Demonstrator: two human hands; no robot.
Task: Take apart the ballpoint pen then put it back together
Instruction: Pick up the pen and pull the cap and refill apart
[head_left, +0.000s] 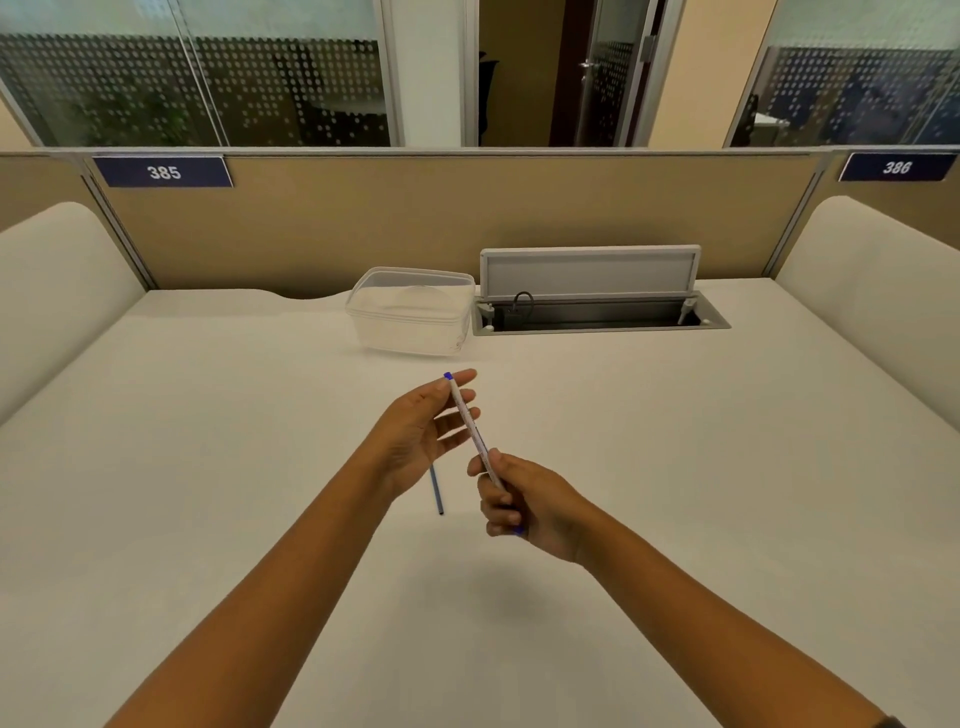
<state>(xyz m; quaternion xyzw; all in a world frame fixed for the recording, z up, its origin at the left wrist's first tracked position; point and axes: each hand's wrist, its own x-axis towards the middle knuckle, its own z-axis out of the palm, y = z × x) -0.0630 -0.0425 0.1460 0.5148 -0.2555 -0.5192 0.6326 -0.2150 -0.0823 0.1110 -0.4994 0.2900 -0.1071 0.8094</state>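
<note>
The person holds the white pen barrel (470, 423) up over the middle of the white bench (208, 467), tilted so that its blue end plug (448, 375) points away toward the far side. The right hand (524, 501) is closed around the barrel's near end, thumb and curled fingers pinching it; a bit of blue shows at the bottom of that fist, too small to identify. The left hand (423, 431) is open with its fingers spread loosely behind the barrel's upper part; whether the fingertips actually touch the barrel cannot be told. A thin blue ink refill (436, 491) shows below the left hand, partly hidden by the wrist, and appears to lie on the bench, apart from the barrel. From this, the pen looks already taken apart, and the step in hand is probably the turn toward reassembly, or the last of the dismantling at the plug end. The next move likely calls for the left hand to pick up the refill and thread it straight into the barrel's open end while the right hand keeps the barrel steady. A clear plastic container (413, 312) and an open cable hatch (597, 301) sit well apart at the back.
</note>
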